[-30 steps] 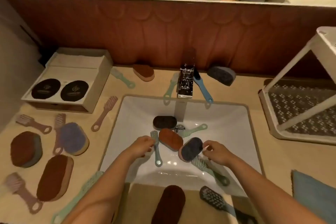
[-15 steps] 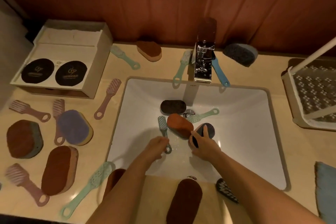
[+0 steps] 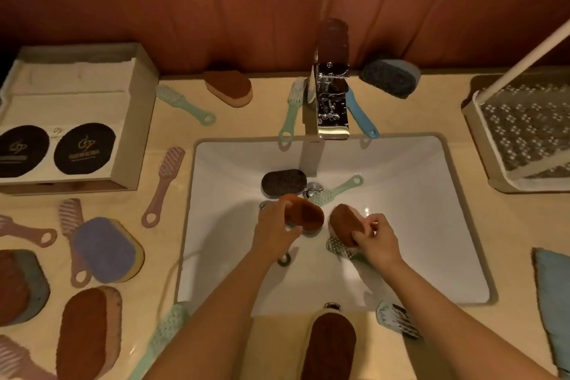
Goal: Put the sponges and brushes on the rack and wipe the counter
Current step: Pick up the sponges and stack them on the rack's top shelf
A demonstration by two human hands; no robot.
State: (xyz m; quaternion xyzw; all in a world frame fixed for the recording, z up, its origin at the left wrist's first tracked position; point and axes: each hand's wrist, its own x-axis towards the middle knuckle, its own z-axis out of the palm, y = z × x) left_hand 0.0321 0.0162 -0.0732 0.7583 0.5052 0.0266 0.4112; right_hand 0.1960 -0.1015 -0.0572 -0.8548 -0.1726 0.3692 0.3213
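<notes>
Both forearms reach in over the near edge of the sink [image 3: 416,194]. The left hand [image 3: 274,233] curls round the left end of an orange sponge [image 3: 308,216] at the sink's middle. Just right of it, the right hand [image 3: 377,241] pinches a brown sponge [image 3: 344,224] - tilted on edge.

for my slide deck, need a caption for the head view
Left hand grips an orange sponge, right hand a brown sponge, over the white sink.
</notes>
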